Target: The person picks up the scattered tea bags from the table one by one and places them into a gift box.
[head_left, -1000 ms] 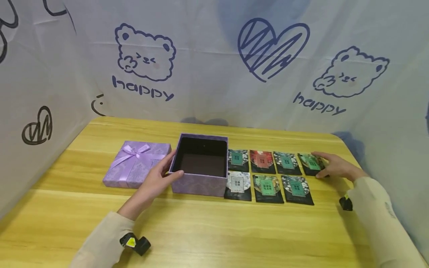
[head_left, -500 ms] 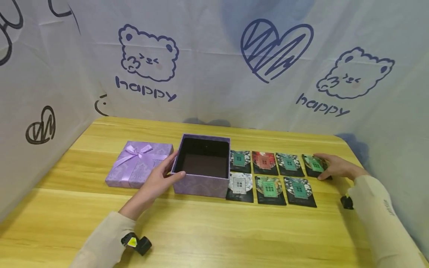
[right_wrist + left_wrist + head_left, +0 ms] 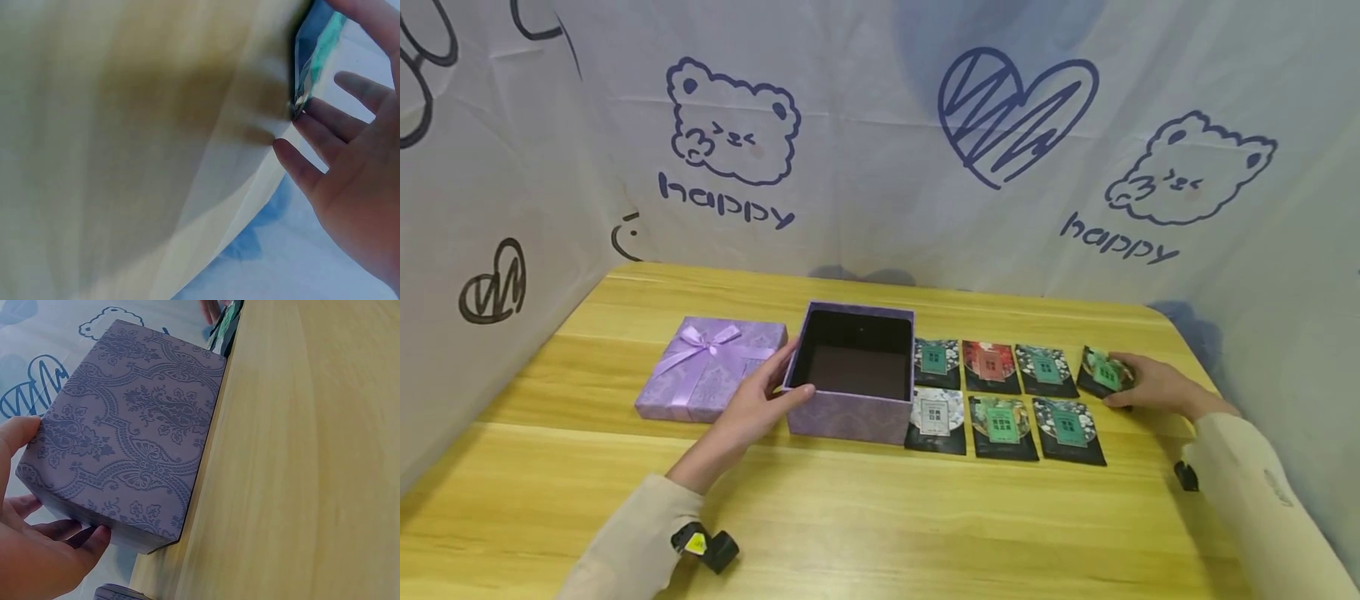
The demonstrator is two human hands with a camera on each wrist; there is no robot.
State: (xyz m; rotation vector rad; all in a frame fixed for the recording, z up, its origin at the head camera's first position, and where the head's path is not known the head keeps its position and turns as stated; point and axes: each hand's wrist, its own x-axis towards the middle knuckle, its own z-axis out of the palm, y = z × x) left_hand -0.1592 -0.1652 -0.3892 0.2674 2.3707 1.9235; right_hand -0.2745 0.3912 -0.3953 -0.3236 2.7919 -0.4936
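Note:
My left hand (image 3: 748, 410) holds the open purple gift box (image 3: 848, 418) at its left front corner. The thumb lies on the front rim, with the other fingers along the left side, as the left wrist view also shows. The box's dark interior faces up. At the far right, my right hand (image 3: 1159, 385) pinches a green-labelled tea sachet (image 3: 1103, 370) by its right edge. That sachet is tilted, its right side lifted off the table. In the right wrist view, the sachet (image 3: 315, 50) sits between thumb and fingers, partly cut off by the frame.
A red tea sachet (image 3: 991, 367), a white one (image 3: 936, 421) and several green-labelled ones lie in two rows right of the box. The purple lid (image 3: 711, 367) with a ribbon bow lies to its left. A cloth wall (image 3: 865, 167) stands behind the table.
My right hand's fingers have closed on the right end sachet, which was flat and now tilts up. The left hand keeps its hold on the box; the view has shifted slightly.

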